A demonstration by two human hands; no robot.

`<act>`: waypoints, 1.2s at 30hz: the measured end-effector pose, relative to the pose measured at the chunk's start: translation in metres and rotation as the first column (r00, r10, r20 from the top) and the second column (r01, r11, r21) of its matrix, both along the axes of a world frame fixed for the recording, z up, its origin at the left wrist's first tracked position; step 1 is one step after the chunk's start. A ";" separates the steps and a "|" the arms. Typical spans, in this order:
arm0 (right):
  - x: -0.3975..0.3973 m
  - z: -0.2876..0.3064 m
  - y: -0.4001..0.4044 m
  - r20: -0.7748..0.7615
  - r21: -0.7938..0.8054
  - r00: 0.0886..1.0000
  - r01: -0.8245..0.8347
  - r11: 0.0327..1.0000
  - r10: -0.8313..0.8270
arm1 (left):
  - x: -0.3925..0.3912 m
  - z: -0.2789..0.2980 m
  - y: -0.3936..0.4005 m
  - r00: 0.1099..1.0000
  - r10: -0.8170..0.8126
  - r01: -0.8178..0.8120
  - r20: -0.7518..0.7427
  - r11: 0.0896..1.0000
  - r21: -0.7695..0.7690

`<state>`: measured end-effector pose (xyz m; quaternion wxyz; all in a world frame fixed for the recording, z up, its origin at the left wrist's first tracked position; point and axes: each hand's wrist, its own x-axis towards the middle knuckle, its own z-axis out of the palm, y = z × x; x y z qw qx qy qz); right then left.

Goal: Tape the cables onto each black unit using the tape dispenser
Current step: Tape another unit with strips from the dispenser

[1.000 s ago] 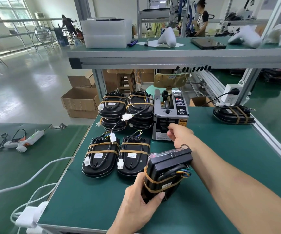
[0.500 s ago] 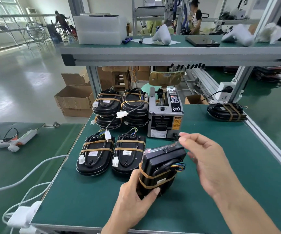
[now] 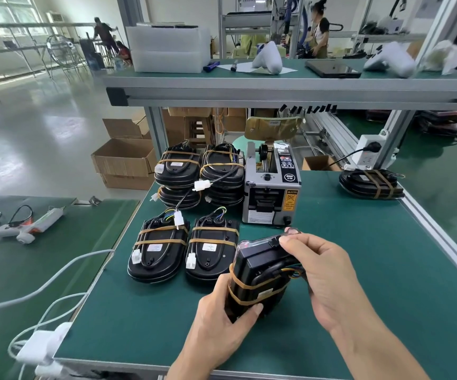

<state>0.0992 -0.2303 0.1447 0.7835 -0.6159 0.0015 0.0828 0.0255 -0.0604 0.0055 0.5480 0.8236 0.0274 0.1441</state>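
Observation:
My left hand (image 3: 221,325) grips the near end of a black unit (image 3: 260,272), which stands tilted on the green mat with two tan tape bands round it. My right hand (image 3: 323,272) curls over the unit's far right corner, fingers and thumb pinching a clear piece of tape (image 3: 290,233) at its top edge, over the coloured cable (image 3: 290,272). The grey tape dispenser (image 3: 272,187) stands just behind. Two taped units (image 3: 158,250) (image 3: 212,250) lie flat to the left of the held one.
Two stacks of taped black units (image 3: 199,171) stand left of the dispenser. Another taped unit (image 3: 370,183) lies at the far right by a power strip (image 3: 367,152). White cables and an adapter (image 3: 43,344) hang at the left table edge. An overhead shelf (image 3: 276,86) crosses above.
My right hand drew back from the dispenser's outlet with a piece of tape and came down onto the far corner of the held unit. My left hand kept its grip.

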 end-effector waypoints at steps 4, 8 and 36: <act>0.001 0.001 -0.002 -0.018 -0.019 1.000 -0.001 1.000 0.000 | 0.000 0.001 -0.001 1.000 -0.002 0.002 0.008 1.000 -0.005; -0.001 0.001 0.001 0.025 -0.051 0.999 0.030 0.998 -0.029 | -0.001 0.002 -0.001 1.000 -0.002 0.002 0.018 1.000 0.006; -0.002 0.002 0.001 0.077 -0.081 0.997 0.025 0.996 -0.019 | 0.000 0.000 0.000 1.000 -0.010 0.010 0.022 1.000 0.006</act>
